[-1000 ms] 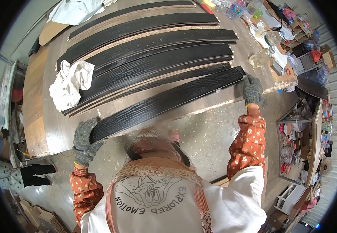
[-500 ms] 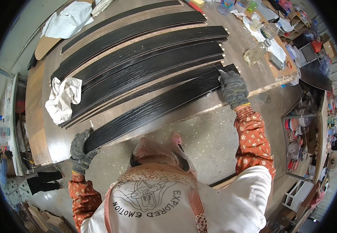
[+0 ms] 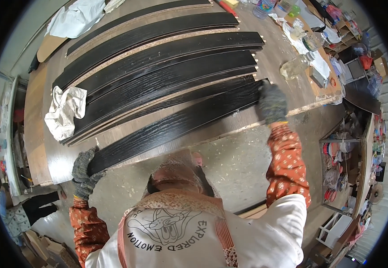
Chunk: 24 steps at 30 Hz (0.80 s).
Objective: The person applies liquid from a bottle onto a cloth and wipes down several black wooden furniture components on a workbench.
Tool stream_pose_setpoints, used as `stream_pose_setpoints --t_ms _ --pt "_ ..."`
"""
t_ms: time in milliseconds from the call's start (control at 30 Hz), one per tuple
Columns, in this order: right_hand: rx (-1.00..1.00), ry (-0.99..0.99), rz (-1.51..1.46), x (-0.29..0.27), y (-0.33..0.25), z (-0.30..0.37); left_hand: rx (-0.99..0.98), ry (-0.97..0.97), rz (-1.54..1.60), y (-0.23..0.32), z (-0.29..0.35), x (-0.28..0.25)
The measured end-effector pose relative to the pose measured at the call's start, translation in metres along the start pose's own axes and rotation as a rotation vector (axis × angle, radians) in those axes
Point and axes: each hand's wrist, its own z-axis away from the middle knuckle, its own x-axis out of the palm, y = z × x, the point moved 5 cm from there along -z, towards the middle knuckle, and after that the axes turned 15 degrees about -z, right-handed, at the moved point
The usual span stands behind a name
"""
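A long black wood-grain board lies slantwise along the near edge of the worktable. My left hand, in a grey knit glove, is closed around its left end. At the far right end, my gloved right hand touches or nearly touches the board; motion smears its fingers, so its grip is unclear. Just beyond lies a narrow black board, partly covered by the slanted one. Several more black boards with pale pegs in their right ends lie in rows behind it. A crumpled white cloth rests over their left ends.
The worktable has a rough near edge. A clear bottle of liquid lies toward its right side, near paper and other bottles. White sheeting sits far left. Shelves with tins stand at right; another person's legs show at left.
My right hand has shifted outward around the board's right end and is now blurred. My left hand keeps its hold on the left end. The whole view has shifted slightly.
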Motion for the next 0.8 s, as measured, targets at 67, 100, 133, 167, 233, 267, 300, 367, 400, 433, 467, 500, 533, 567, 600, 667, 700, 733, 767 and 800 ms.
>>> stream_pose_setpoints --t_ms 67,100,133,167,233,267,300,367,400,433,467,500,533,567,600,667,700,733,767,800 --pt "-0.194 -0.011 -0.007 0.001 -0.054 0.007 -0.010 -0.004 -0.033 -0.002 0.006 0.001" --pt "-0.249 -0.044 -0.026 0.001 -0.067 0.010 -0.003 -0.005 -0.051 0.000 0.010 -0.003" --pt "-0.293 -0.081 -0.051 0.003 -0.077 0.014 0.013 -0.018 -0.071 0.000 0.011 -0.007" --pt "-0.262 -0.012 -0.136 0.002 -0.062 0.008 -0.001 -0.040 -0.098 -0.003 0.012 -0.005" --pt "-0.033 -0.035 -0.157 -0.007 -0.016 -0.004 0.030 -0.079 -0.117 -0.006 0.009 -0.005" --pt "0.136 -0.183 -0.131 -0.009 -0.007 -0.012 0.056 -0.081 -0.108 -0.006 0.008 -0.004" --pt "0.018 -0.139 -0.065 -0.004 -0.017 -0.007 0.078 -0.123 -0.071 -0.005 0.002 -0.007" --pt "-0.157 -0.124 -0.017 0.011 -0.064 0.012 0.059 -0.140 -0.077 -0.010 0.008 -0.005" --pt "-0.218 -0.148 -0.046 0.021 -0.110 0.019 0.047 -0.155 -0.097 -0.009 0.015 -0.011" --pt "-0.390 -0.034 -0.235 0.026 -0.149 0.034 0.056 -0.131 -0.091 -0.010 0.012 -0.008" --pt "-0.528 0.180 -0.183 0.023 -0.202 0.048 0.052 -0.142 -0.082 -0.008 0.008 -0.007" --pt "-0.507 0.097 -0.056 0.054 -0.240 0.066 0.067 -0.132 -0.088 -0.008 0.003 -0.007" --pt "-0.092 -0.722 -0.341 0.024 -0.293 0.041 0.052 -0.126 -0.095 -0.011 0.011 -0.002" --pt "-0.130 -0.790 -0.308 0.028 -0.312 0.045 0.042 -0.126 -0.103 -0.009 0.009 -0.005" --pt "-0.164 -0.853 -0.275 0.039 -0.326 0.049 0.059 -0.127 -0.061 -0.007 0.006 -0.005" --pt "-0.386 -0.350 -0.307 0.023 -0.279 0.038 0.046 -0.117 -0.031 -0.015 0.015 -0.015" --pt "-0.393 -0.148 -0.301 0.011 -0.241 0.031 0.039 -0.080 0.007 -0.020 0.018 -0.020" --pt "-0.249 -0.068 -0.279 0.004 -0.211 0.020 0.022 -0.047 0.042 -0.025 0.024 -0.021" --pt "-0.118 -0.106 -0.191 0.007 -0.188 0.017 0.061 -0.057 -0.037 -0.031 0.027 -0.016" --pt "0.021 -0.155 -0.104 0.012 -0.176 0.022 0.063 -0.067 -0.022 -0.033 0.031 -0.011"
